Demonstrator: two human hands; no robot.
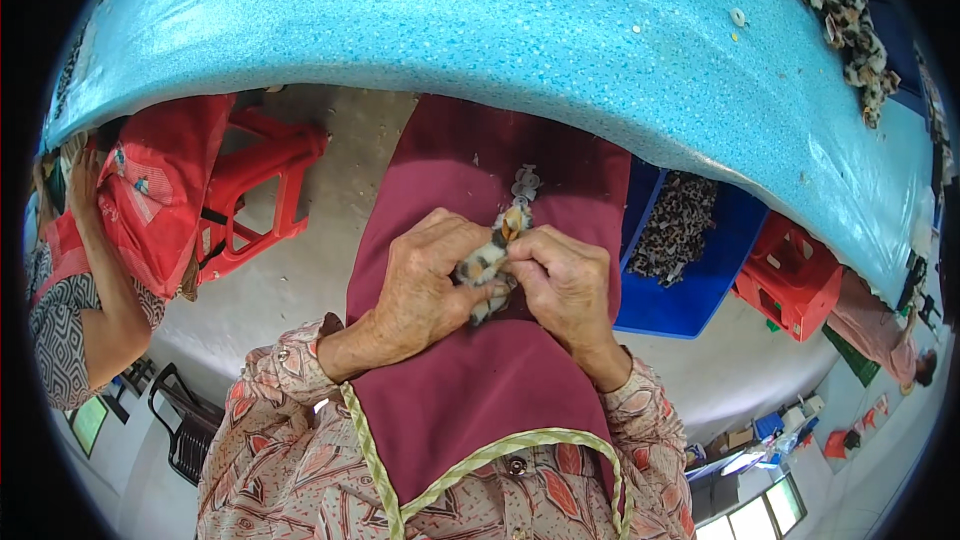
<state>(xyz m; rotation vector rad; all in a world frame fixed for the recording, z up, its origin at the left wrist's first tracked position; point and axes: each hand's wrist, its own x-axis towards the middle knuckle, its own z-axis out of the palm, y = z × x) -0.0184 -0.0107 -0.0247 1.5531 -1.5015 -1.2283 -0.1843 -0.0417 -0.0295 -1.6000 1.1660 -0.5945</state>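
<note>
A small fluffy piece point(485, 262), patched in black, white and tan like a part of a plush toy, is held over my lap between both hands. My left hand point(425, 270) wraps round its left side, thumb pressed on the fur. From the other side my right hand point(568, 285) pinches its upper right edge; anything finer between those fingertips is too small to make out. An orange-tan patch point(514, 222) shows at the piece's top end. Just beyond it, several white plastic discs point(525, 182) lie on my maroon apron point(440, 155).
A table with a shiny blue cover point(480, 30) curves across the front. Under its right side stands a blue bin point(690, 322) holding many similar fluffy pieces point(675, 230). Red stools point(265, 190) stand on both sides. A co-worker's arm point(110, 300) is at the left. More plush pieces point(850, 35) lie on the table's right.
</note>
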